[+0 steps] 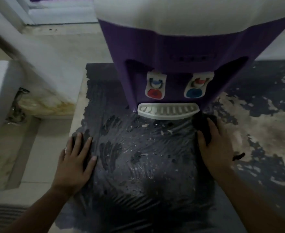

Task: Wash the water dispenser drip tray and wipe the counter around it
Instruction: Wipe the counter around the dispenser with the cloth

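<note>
Nearest me, my left hand (74, 163) lies open and flat near the counter's (138, 165) front left edge, bracing. My right hand (217, 145) presses a dark cloth (204, 121) against the wet counter, just right of the drip tray (167, 111). The tray sits under the taps of the purple dispenser (180, 64), toward the back. I judge it light, stiff plastic, slippery when wet; I'd hold its front lip. Most of the cloth hides beneath my palm, and dim light blurs the tray's grille.
</note>
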`<state>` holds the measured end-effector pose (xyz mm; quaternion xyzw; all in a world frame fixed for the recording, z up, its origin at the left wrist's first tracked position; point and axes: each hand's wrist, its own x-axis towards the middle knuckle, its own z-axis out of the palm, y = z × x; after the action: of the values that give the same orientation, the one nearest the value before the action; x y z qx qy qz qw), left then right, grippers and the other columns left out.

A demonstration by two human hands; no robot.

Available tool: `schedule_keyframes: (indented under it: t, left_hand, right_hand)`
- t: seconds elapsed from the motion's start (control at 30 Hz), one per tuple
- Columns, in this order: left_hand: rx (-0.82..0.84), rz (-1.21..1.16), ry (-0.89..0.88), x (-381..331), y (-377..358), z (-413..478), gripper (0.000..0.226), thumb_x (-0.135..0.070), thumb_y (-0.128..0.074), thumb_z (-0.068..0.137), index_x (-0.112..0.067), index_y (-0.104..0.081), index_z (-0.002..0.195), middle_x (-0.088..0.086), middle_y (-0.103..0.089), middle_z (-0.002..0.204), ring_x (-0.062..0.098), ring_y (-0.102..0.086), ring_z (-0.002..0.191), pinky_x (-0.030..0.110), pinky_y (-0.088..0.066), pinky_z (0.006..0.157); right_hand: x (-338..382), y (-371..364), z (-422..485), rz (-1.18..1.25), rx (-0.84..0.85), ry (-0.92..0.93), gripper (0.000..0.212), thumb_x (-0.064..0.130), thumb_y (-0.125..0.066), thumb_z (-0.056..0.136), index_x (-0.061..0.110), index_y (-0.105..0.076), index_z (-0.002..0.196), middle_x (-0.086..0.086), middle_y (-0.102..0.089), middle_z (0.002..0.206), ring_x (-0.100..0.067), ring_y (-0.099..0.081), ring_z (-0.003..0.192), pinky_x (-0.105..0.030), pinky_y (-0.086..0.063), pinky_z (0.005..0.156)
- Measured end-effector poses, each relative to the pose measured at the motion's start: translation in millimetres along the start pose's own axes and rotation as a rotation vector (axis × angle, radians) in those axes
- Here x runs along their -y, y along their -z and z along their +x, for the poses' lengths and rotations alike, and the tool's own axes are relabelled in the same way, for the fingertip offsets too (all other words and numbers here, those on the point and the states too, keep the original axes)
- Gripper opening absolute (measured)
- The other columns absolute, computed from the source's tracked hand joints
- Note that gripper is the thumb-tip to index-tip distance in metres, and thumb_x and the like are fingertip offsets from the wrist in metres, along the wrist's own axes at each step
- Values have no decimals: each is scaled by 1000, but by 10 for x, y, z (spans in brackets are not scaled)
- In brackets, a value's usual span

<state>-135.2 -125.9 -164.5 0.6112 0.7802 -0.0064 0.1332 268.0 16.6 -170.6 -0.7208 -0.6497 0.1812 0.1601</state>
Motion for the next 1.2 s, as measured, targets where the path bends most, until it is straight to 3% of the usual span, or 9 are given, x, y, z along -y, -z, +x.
schedule_keyframes:
  t: [0.17, 0.33, 0.47, 0.57, 0.73, 0.83, 0.9, 1.03, 1.2]
  left_hand:
    - [-236, -280, -34, 114, -127, -6, 55, -32, -29, 99, -10, -33, 150, 8, -23, 162, 24, -21, 149, 47, -28, 116]
    - [-313, -382, 13, 234, -243, -15, 54, -28, -29, 101, -8, -29, 151, 3, -11, 165, 17, -14, 151, 39, -24, 119]
    - [-290, -308, -13, 268, -270, 17, 57, -25, -29, 99, -7, -27, 152, 5, -15, 164, 16, -10, 152, 36, -17, 122]
    - [-263, -273, 3, 260, -263, 20, 58, -24, -32, 97, -7, -28, 152, 6, -17, 163, 22, -11, 152, 36, -17, 121]
    - [-262, -218, -2, 254, -250, 12, 58, -24, -34, 96, -6, -29, 152, 8, -19, 163, 25, -13, 151, 40, -24, 119]
    - [-264, -262, 9, 242, -239, 0, 58, -24, -35, 97, -9, -29, 153, 2, -17, 164, 21, -10, 152, 34, -24, 116]
    - [-272, -300, 13, 237, -235, -10, 57, -25, -34, 98, -13, -28, 153, -2, -16, 164, 16, -8, 152, 30, -22, 116]
    - [-298, -423, 35, 251, -229, -27, 55, -26, -31, 99, -16, -28, 153, -7, -18, 163, 7, -9, 151, 26, -18, 119]
    - [-325, -480, 38, 273, -238, -23, 53, -25, -30, 101, -16, -30, 153, -6, -23, 162, 7, -15, 150, 34, -21, 121]
  right_hand:
    - [849, -653, -564, 15, -66, 138, 52, 42, -49, 97, 16, -52, 142, -13, -42, 154, -35, -45, 135, -48, -39, 110]
    - [2096, -1390, -1292, -1, 181, 573, 53, 41, -45, 96, 20, -48, 145, -10, -36, 158, -26, -36, 144, -43, -28, 119]
    - [1909, -1369, -1279, -56, 301, 727, 53, 42, -43, 100, 23, -42, 149, -3, -29, 162, -19, -29, 148, -40, -21, 122]
    - [1377, -1100, -1141, -90, 216, 607, 51, 40, -50, 96, 23, -50, 144, -3, -36, 159, -22, -39, 143, -44, -28, 118]
    - [339, -407, -685, -108, -30, 99, 48, 38, -47, 100, 15, -48, 142, -10, -35, 156, -36, -44, 134, -55, -41, 107]
    - [250, -335, -443, -71, -166, -114, 55, 44, -39, 97, 12, -46, 141, -12, -39, 153, -37, -46, 132, -55, -44, 103]
    - [470, -492, -417, -59, -206, -129, 55, 41, -39, 96, 10, -47, 141, -15, -40, 153, -37, -46, 133, -52, -42, 106]
    - [1402, -1034, -678, -37, -136, 111, 48, 33, -39, 101, 10, -52, 140, -16, -42, 153, -37, -46, 133, -49, -40, 109]
    - [2077, -1424, -1444, -58, 174, 605, 49, 37, -39, 102, 16, -48, 144, -7, -33, 160, -22, -32, 146, -42, -28, 120]
